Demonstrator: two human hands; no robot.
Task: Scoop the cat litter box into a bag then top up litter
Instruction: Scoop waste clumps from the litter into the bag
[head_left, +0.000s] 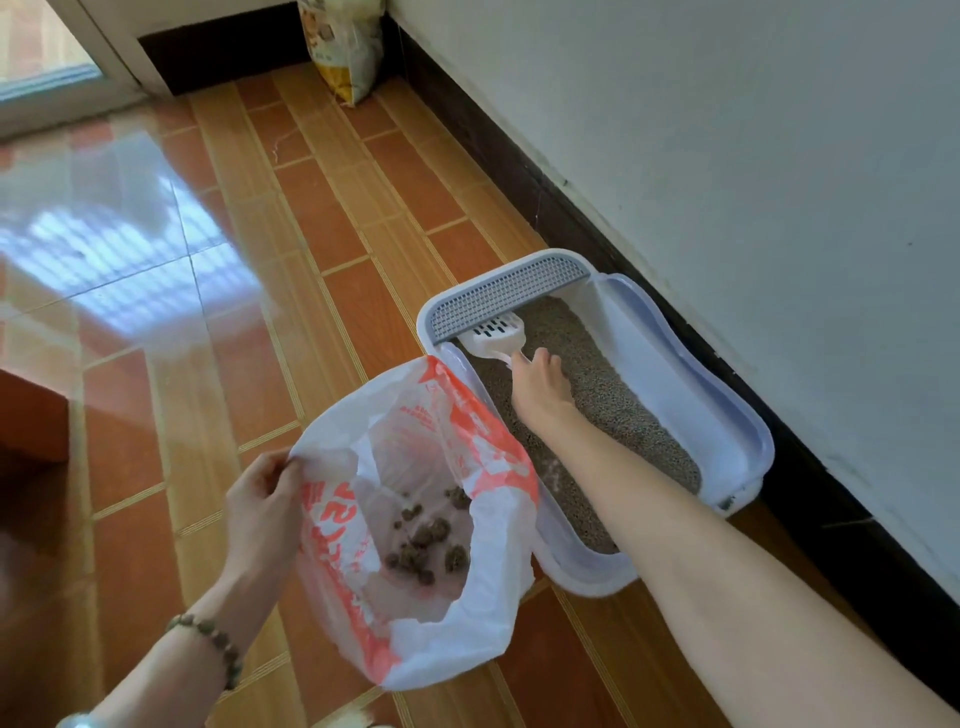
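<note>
On the left of the tiled floor (322, 223), the left hand (260, 501) grips the near rim of a white and orange plastic bag (467, 431), its fingers (283, 475) curled and pinching the thin film together with the thumb. A beaded bracelet (213, 644) circles that wrist. The bag stands open on the floor, its mouth held wide, and a scatter of dark brown clumps (426, 540) lies in its bottom. The far side of the bag leans against the left wall of the litter box (748, 415).

The litter box, white with a pale lilac rim, sits on the floor just beside the dark skirting of the wall (727, 130), its long side running along it. Grey litter (602, 400) covers its base. At its far end a grey perforated step (506, 296) spans the rim.

The right arm reaches over the box, and the right hand (540, 389) holds the handle of a white slotted scoop (496, 338); its fingers are wrapped round the handle. The head of the scoop sits just in front of the grey step, over the litter; whether it touches the litter cannot be told.

Far back, in the corner by the wall, a yellow and white sack (345, 52) stands upright.
</note>
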